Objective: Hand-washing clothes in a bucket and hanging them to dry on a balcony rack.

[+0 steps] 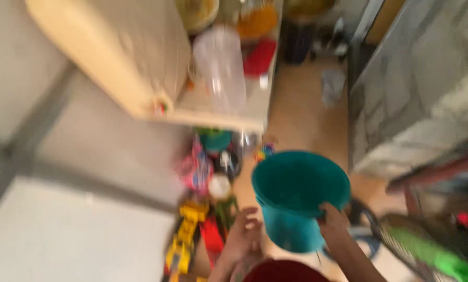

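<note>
The picture is motion-blurred. A teal plastic bucket (pixel 299 196) hangs in front of me, empty as far as I can see. My right hand (pixel 334 222) grips its near right rim. My left hand (pixel 243 235) is just left of the bucket, fingers spread, close to its side; whether it touches the bucket I cannot tell. Below my hands a dark red rounded shape (pixel 283 271) shows at the bottom edge.
A pale shelf (pixel 218 115) holds a clear plastic container (pixel 221 65) and coloured items. Colourful toys, some yellow (pixel 184 237), lie on the floor below it. A marbled grey surface (pixel 427 89) rises on the right, with a green object (pixel 432 253) beneath.
</note>
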